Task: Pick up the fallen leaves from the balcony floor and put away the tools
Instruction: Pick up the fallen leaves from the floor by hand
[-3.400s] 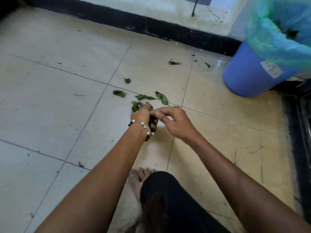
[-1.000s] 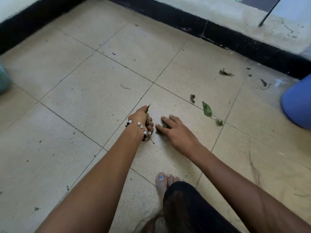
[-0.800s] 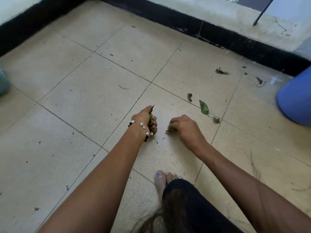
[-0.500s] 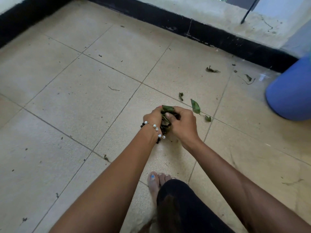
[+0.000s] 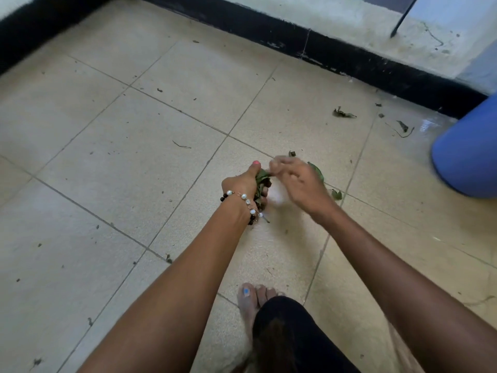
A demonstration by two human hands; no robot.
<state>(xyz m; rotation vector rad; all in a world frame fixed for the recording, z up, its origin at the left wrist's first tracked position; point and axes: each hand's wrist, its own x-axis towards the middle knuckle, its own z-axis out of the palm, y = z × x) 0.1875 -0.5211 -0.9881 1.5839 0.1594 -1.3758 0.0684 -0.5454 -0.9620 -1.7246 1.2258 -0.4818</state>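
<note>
The left hand [image 5: 243, 184] grips a bunch of green leaves [image 5: 261, 181], fingers curled round it just above the tiled balcony floor [image 5: 107, 157]; a beaded bracelet [image 5: 243, 201] circles that wrist. The right hand [image 5: 298, 181] hovers just beside the bunch, motion-blurred, its fingertips [image 5: 277, 164] drawn together near the top of the leaves; whether they pinch anything cannot be told. Partly hidden behind the right hand, a loose green leaf [image 5: 317, 170] lies on the floor, with a smaller one [image 5: 336, 194] near the wrist. A dried leaf [image 5: 343, 113] and a twig with leaf scrap [image 5: 403, 127] lie farther off, toward the blue bin [image 5: 468, 157] at the right edge. A bare foot [image 5: 251, 300] rests on the tiles below.
</note>
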